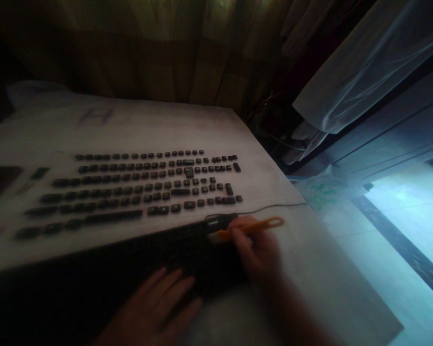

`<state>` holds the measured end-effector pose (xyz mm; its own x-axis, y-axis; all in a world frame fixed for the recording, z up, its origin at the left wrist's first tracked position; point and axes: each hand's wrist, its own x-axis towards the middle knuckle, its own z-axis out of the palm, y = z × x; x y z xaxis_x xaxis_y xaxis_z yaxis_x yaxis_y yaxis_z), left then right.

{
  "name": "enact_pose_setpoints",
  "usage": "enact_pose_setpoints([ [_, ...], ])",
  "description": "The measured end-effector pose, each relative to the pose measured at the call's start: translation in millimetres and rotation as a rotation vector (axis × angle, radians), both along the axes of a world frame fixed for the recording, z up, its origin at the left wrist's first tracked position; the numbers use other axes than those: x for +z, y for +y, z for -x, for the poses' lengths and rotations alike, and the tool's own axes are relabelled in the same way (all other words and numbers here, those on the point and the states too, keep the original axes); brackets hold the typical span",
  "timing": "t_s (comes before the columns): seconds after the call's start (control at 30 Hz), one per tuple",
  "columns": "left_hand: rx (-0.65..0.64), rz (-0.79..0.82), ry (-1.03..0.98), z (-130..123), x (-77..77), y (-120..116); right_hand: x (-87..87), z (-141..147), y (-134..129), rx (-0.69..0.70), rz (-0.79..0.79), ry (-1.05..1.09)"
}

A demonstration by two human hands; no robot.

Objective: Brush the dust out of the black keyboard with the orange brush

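Observation:
My right hand [258,247] is closed around an orange-handled brush [258,228], whose pale bristles touch or hover just over the far right part of a black keyboard base [130,264]. The loop at the end of the handle points right. My left hand [162,307] lies with fingers spread on the near edge of the base. Beyond the base, loose black keycaps [137,176] are laid out in several rows on the table. A thin black cable [270,206] runs right from the back of the base.
The pale table [166,120] ends at its right edge, with a tiled floor [393,230] below. A dark flat object [2,180] lies at the left. Curtains [187,53] hang behind, and a white cloth [357,81] hangs at the upper right.

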<state>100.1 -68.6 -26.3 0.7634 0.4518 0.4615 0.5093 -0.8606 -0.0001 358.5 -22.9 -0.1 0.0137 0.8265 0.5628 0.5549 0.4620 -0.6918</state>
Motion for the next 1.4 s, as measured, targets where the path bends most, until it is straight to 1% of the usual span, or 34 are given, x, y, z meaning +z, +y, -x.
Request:
enact_pose_setpoints([
  [0.1,0.005,0.018,0.018,-1,-0.1,-1,-1.5,2,2,0.016,-0.027,-0.007],
  [0.17,0.015,0.027,0.005,-3,-5.4,-4,-1.6,3,2,0.029,-0.035,-0.005],
  [0.2,0.025,0.033,-0.019,-4,-9.0,-6,-1.1,4,1,0.036,-0.04,0.005],
  [0.23,0.053,0.01,-0.122,-5,-12.4,-8,-0.2,5,-1,0.041,-0.039,0.019],
  [0.3,0.055,0.016,-0.174,-6,-15.8,-12,3.1,6,-7,0.032,-0.03,0.053],
  [0.37,0.027,0.003,-0.243,-6,-12.5,-14,7.1,9,-18,0.021,-0.011,0.063],
  [0.4,-0.017,-0.02,-0.275,-7,-8.9,-14,8.7,10,-24,0.039,-0.006,0.045],
  [0.43,-0.068,0.031,-0.179,-7,-4.9,-14,9.4,12,-31,0.075,-0.012,0.017],
  [0.5,-0.057,0.041,-0.224,-9,1.8,-13,7.4,14,-43,0.139,-0.048,-0.029],
  [0.57,-0.046,0.013,-0.267,-12,4.7,-11,0.8,16,-52,0.116,-0.055,-0.023],
  [0.6,-0.044,0.009,-0.274,-13,5.1,-11,-3.4,16,-54,0.063,-0.048,-0.001],
  [0.63,-0.044,0.005,-0.272,-14,5.3,-10,-7.6,16,-56,0.015,-0.042,0.02],
  [0.7,-0.05,0.019,-0.229,-14,6.3,-9,-14.0,15,-56,-0.014,-0.019,0.021],
  [0.8,-0.046,0.026,-0.164,-13,8.7,-9,-15.8,16,-52,0.023,-0.053,0.004],
  [0.93,-0.051,0.007,-0.19,-13,7.4,-9,-12.7,16,-49,0.063,-0.098,-0.046],
  [1.07,-0.044,0.016,-0.167,-14,4.4,-9,-16.1,16,-47,0.091,-0.098,-0.065],
  [1.17,-0.051,0.016,-0.157,-13,2.6,-9,-18.3,15,-47,0.121,-0.049,-0.052],
  [1.3,-0.051,-0.017,-0.202,-13,-3.5,-9,-16.1,13,-49,0.155,0.091,-0.018],
  [1.4,-0.042,-0.031,-0.205,-12,-8.6,-9,-15.3,12,-49,0.116,0.162,0.077],
])
